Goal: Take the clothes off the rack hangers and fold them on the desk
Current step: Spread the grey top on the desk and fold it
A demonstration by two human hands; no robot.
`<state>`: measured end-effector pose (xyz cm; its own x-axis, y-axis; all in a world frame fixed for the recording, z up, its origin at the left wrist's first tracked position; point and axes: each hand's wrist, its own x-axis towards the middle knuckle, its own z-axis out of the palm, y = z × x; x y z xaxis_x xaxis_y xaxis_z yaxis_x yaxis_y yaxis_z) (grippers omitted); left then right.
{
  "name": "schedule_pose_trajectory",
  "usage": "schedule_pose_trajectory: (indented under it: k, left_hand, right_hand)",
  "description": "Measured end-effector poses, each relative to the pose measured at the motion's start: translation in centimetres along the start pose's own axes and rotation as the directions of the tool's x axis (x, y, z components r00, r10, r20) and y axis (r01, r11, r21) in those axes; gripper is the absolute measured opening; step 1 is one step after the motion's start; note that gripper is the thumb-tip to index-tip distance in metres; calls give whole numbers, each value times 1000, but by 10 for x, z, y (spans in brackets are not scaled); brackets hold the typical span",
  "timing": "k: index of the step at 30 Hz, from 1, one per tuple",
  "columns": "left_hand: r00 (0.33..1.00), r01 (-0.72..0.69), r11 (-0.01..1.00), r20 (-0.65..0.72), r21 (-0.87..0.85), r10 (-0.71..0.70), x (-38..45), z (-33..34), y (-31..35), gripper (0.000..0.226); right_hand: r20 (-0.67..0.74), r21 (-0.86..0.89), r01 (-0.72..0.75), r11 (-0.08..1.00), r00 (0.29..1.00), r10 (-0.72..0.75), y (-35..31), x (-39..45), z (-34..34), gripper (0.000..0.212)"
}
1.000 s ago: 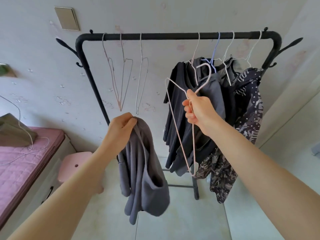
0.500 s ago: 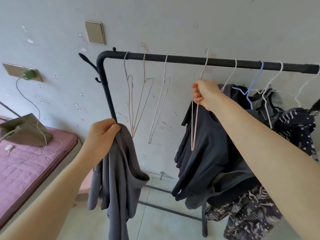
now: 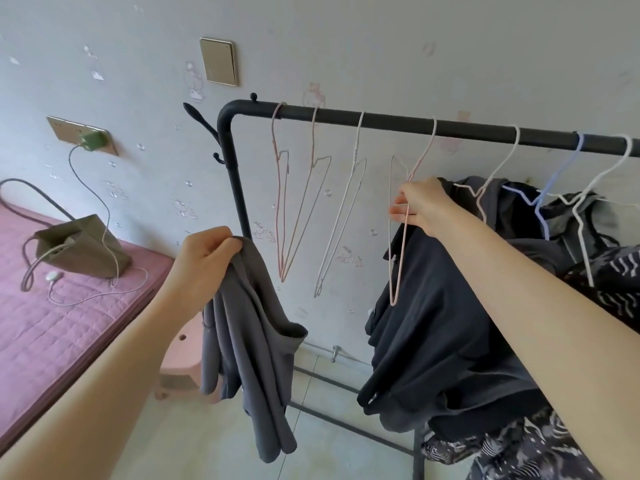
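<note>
Left hand (image 3: 204,252) clutches grey garment (image 3: 254,341) below rack bar (image 3: 381,121), freeing right hand (image 3: 424,206), pinching bare pink hanger (image 3: 394,237) hooked on bar to park it.

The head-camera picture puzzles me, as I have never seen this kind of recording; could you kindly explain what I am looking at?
There is no machine here: a person wears a wide-angle camera on the head, so you see their own two bare arms from above. The left hand grips a grey garment already off its hanger. The right hand holds a pink wire hanger whose hook sits over the black rack bar. Three bare hangers hang to its left; dark clothes hang to its right. A pink mattress with a bag lies at the left.
</note>
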<state>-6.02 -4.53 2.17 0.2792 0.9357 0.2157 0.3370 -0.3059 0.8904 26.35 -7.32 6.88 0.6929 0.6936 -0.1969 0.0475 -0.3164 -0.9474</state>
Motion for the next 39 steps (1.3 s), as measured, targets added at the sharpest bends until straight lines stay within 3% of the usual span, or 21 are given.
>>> schedule_pose_trajectory:
  k: [3, 5, 6, 10, 15, 24, 30, 35, 39]
  left_hand:
    - [1000, -2, 1000, -2, 7, 2, -6, -3, 3, 28]
    - [1000, -5, 1000, -11, 7, 5, -13, -5, 7, 27]
    - [1000, -10, 1000, -13, 5, 10, -16, -6, 9, 27]
    - [999, -17, 1000, -32, 7, 17, -36, -15, 16, 25]
    - [998, -34, 999, -55, -27, 32, -54, -23, 31, 25]
    - [999, -40, 997, -17, -71, 39, -94, -51, 50, 19]
    - [992, -113, 986, -64, -120, 106, -103, -73, 74, 20]
    - [983, -152, 973, -129, -172, 131, -108, -92, 88, 25]
    - [981, -135, 966, -169, -219, 98, -115, -113, 88, 38]
  right_hand:
    - [-69, -320, 102, 942, 989, -131, 7, -15, 1, 5]
    - [-71, -493, 190, 849, 964, -257, 15, -28, 2, 8]
    - [-66, -533, 244, 810, 942, -328, 20, -33, 3, 20]
    - [1, -516, 398, 758, 886, -464, 37, -79, 10, 49]
    - [45, -559, 500, 661, 814, -579, 52, -131, 16, 56]
    - [139, -511, 473, 718, 869, -475, 80, -220, 27, 54]
    - [383, -569, 411, 712, 899, -213, 115, -254, 47, 59]
    - [622, -588, 380, 714, 777, 98, 133, -265, 70, 75]
    - [738, -486, 419, 767, 667, 103, 134, -263, 85, 75]
